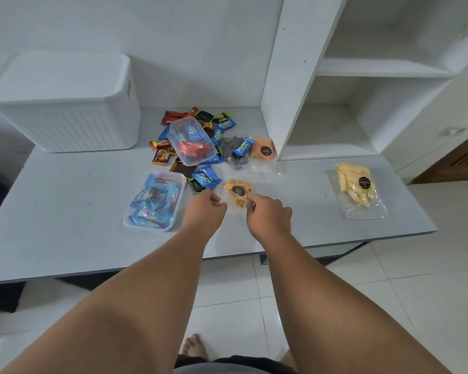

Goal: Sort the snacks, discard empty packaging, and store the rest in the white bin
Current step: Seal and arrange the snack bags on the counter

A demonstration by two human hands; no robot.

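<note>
Orange-snack pouch [238, 194] lies on the counter [65, 225] right between the person's two hands, just in front of the knuckles. Its long axis runs roughly from 12 to 6 o'clock, with the orange pieces and a dark round sticker bunched at the far end and the clear, flatter end pointing back toward the person. The left hand [204, 209] meets it from 9 o'clock and the right hand [268, 215] from 3 o'clock, so neither is nearer. Both sets of fingers [217, 201] are curled and appear to pinch the near clear edge, one at each corner.

At 12 o'clock from the pouch, touching or nearly so, sits the heap of wrapped bars [222, 125] with a clear tub [179, 122] tipped on top. A second clear tub [135, 225] of blue-wrapped sweets stands just beside the left hand at 9 o'clock. The white bin [65, 117] stands at 10 o'clock, well apart, at the back of the counter against the wall. From here I cannot tell whether its top is open.

Room is best toward 6 o'clock, where bare counter runs to the front edge, and toward 3 o'clock, where the surface stays free as far as the bag of yellow sticks [357, 187]. To my eye, lifting straight up and back would clear the heap.
</note>
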